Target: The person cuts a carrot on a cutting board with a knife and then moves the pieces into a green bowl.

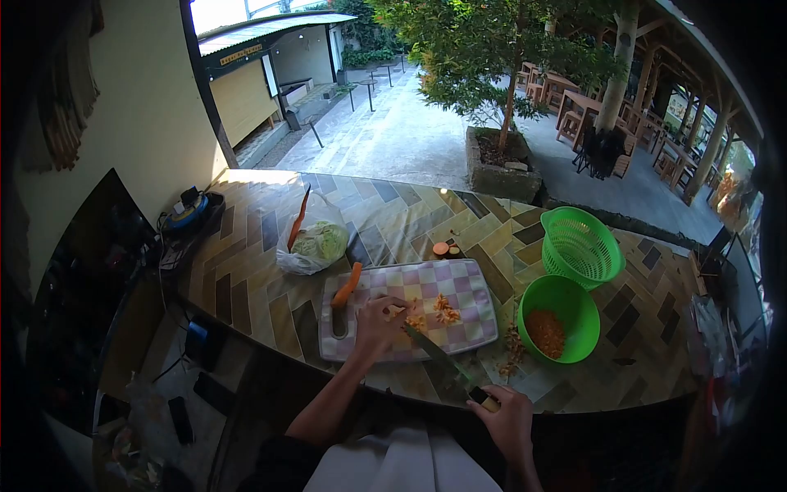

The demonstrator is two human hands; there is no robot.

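My right hand (506,416) is wrapped around the handle of a kitchen knife (438,354), its blade slanting up and left over the cutting board. On the checkered cutting board (459,279), my left hand (380,321) has its fingers curled together beside the blade's tip; whatever they pinch is hidden. Small chopped carrot pieces (445,310) lie right of those fingers, with more bits by the blade tip. A peeled length of carrot (347,286) rests at the board's left edge, near the handle slot.
Right of the board, a green bowl (534,305) holds chopped orange bits, with a green strainer basket (582,246) behind it. Scraps (514,353) lie beside the bowl. A plastic bag (305,261) with cabbage, a carrot (300,217) and cut ends (441,248) sit farther back.
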